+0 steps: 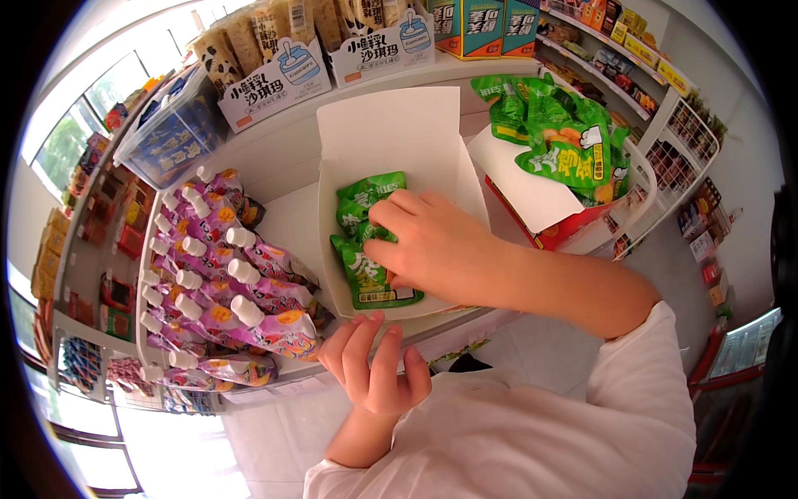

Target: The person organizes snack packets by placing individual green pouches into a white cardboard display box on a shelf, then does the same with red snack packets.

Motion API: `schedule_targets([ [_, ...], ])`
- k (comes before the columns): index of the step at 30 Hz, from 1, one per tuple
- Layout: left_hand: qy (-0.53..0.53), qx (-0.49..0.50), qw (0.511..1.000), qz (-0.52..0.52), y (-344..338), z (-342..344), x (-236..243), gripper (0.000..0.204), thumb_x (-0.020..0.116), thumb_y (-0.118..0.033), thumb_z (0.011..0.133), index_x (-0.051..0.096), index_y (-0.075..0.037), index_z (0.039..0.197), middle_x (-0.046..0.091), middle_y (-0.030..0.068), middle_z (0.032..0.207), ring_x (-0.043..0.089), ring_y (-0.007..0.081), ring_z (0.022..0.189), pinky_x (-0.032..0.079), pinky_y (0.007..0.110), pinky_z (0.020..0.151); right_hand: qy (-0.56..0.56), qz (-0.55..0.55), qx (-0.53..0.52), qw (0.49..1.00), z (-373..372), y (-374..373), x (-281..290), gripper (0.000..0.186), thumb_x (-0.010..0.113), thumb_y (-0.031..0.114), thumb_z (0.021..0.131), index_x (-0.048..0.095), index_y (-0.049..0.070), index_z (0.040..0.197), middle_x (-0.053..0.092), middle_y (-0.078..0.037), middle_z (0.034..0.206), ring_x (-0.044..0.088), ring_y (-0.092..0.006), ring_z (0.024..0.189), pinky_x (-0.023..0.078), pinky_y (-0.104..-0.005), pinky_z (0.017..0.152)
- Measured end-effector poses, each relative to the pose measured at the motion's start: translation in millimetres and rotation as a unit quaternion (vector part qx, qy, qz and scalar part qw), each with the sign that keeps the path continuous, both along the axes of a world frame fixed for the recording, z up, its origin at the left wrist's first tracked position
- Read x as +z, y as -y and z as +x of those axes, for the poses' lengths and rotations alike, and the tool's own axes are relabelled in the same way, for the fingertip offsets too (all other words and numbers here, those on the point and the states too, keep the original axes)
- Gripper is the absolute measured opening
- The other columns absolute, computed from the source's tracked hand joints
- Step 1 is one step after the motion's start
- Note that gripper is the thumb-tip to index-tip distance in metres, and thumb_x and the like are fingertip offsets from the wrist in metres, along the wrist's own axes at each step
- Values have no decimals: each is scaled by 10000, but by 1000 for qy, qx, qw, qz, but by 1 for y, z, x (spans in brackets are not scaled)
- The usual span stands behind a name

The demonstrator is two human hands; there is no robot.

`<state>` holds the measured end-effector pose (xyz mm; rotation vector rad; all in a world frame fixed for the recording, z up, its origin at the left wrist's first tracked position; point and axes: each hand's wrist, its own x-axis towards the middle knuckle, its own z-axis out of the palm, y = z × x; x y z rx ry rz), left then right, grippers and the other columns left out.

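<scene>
A white cardboard box (386,133) stands on the shelf with its lid flap raised at the back. Inside lie green snack packets (366,279), one nearer the back and one nearer the front. My right hand (432,245) reaches into the box from the right, its fingers curled down onto the packets; the fingertips are partly hidden, and they appear to grip a packet. At the box's front left corner is my left hand (374,366), palm turned up, fingers apart and slightly bent, with nothing in it.
Purple drink pouches (278,328) with white caps fill the left of the shelf. To the right, a red and white box (532,195) is heaped with green packets (573,154). Behind stand display cartons (278,83) of wrapped snacks and a blue plastic tub (174,137).
</scene>
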<state>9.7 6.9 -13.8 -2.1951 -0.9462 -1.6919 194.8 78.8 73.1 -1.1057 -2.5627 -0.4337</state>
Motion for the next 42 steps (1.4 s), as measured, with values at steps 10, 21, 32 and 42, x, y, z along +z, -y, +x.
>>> schedule_targets([
  [10, -58, -44, 997, -38, -5, 17, 25, 224, 665, -134, 852, 726, 12, 1011, 727, 157, 1065, 667, 344, 970, 452, 459, 856, -48, -108, 66, 991, 22, 14, 27, 386, 759, 99, 804, 688, -56, 1150, 616, -136, 1193, 649, -300, 1122, 557, -365, 988],
  [21, -141, -8, 967, -213, -38, 25, 85, 229, 769, -26, 837, 764, -55, 1064, 722, 95, 1154, 644, 329, 1018, 480, 443, 893, -103, -2, 62, 993, 106, 81, 104, 315, 755, 93, 778, 720, -43, 1061, 712, -147, 1054, 725, -281, 944, 590, -352, 695],
  [32, -278, 133, 906, -289, -43, 43, 109, 235, 839, -62, 772, 791, -60, 1002, 757, 29, 1059, 644, 297, 1016, 450, 459, 876, 112, -110, 20, 987, 200, 2, 137, 450, 674, -12, 871, 708, 68, 1312, 689, -102, 1262, 654, -324, 1217, 549, -484, 1029],
  [42, -235, 198, 908, -285, -23, 37, 101, 148, 769, -61, 873, 755, -35, 1017, 748, 74, 1133, 653, 329, 1042, 481, 471, 904, 252, -175, 4, 952, 176, -21, 160, 392, 822, 19, 749, 707, 41, 1123, 679, -93, 1297, 526, -321, 1405, 373, -472, 1251],
])
